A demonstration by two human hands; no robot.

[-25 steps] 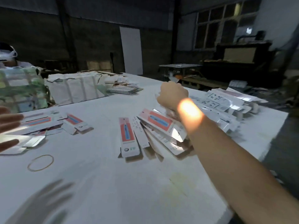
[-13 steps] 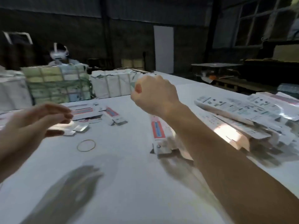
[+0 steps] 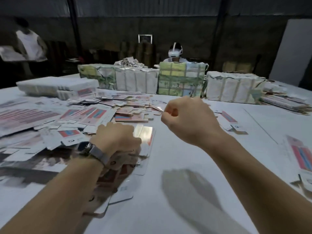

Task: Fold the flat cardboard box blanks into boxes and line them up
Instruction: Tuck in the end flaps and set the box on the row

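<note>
Cardboard blanks, white with red and blue print, lie nearest under the left forearm in a loose fan [image 3: 121,188] on the pale bench [image 3: 194,166]. The left hand [image 3: 118,139], a watch [image 3: 87,149] on its wrist, is curled down onto the top of this fan, its fingers bent over the edge of a glossy blank [image 3: 145,137]; it appears to be gripping or pinching one free, though the fingertips are hidden beneath the knuckles, so whether it holds one blank or several cannot be told.

To the right and raised above the bench, the right hand [image 3: 189,119] is closed in a loose fist. Something thin may be pinched between thumb and forefinger, but it is too small to make out, and I judge the hand holds nothing.

The step in hand looks like picking a fresh blank from the stock, so the folding itself is not begun on this piece. The next move calls for separating a single blank cleanly, bringing it to the bare bench between the hands, and having the right hand come in to open it along its creases.

Further off, a wide litter of blanks [image 3: 94,115] spreads left, blurred at the frame's edge. More blanks lie at the right [image 3: 302,157], partly cut off. Beyond stand wrapped bundles [image 3: 182,80], and behind them a person [image 3: 175,53] wearing a headset, mostly hidden. No finished row of boxes can be made out.
</note>
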